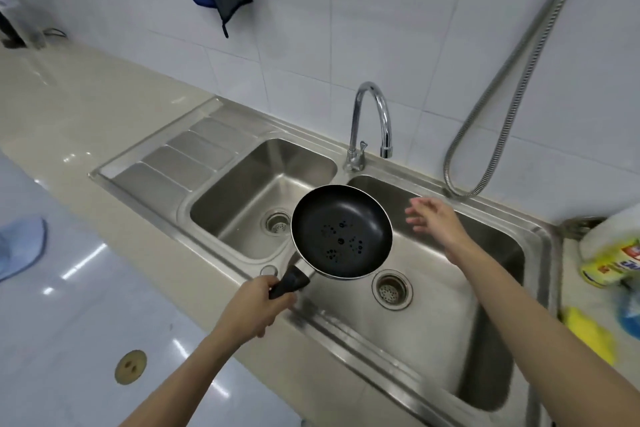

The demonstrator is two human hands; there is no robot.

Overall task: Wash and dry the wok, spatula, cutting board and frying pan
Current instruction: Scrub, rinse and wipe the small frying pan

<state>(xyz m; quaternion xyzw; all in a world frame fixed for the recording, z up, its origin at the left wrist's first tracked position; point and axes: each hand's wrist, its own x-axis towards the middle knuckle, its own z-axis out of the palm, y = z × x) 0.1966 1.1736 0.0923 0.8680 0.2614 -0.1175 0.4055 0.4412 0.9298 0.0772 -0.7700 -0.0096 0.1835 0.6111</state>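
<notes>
Your frying pan (342, 230) hangs in the air over the divider between the two sink basins, tilted a little, its dark inside dotted with small spots. Your left hand (254, 305) is wrapped round its black handle (289, 284) at the near end. It looks light and rigid, but a wet non-stick surface will likely be slippery, so the handle is the place to grip, with the rim for steadying. Your right hand (433, 218) hovers over the right basin (450, 340), fingers spread and holding nothing, though it is blurred. The faucet (372, 121) stands just beyond, its spout over the right basin; no water is visibly running. A metal hose (512, 97) loops down at the far right. A yellow cloth (588, 333) and a bottle (611, 262) sit to the right of the sink, and the left basin (249, 204) lies beside the pan.
</notes>
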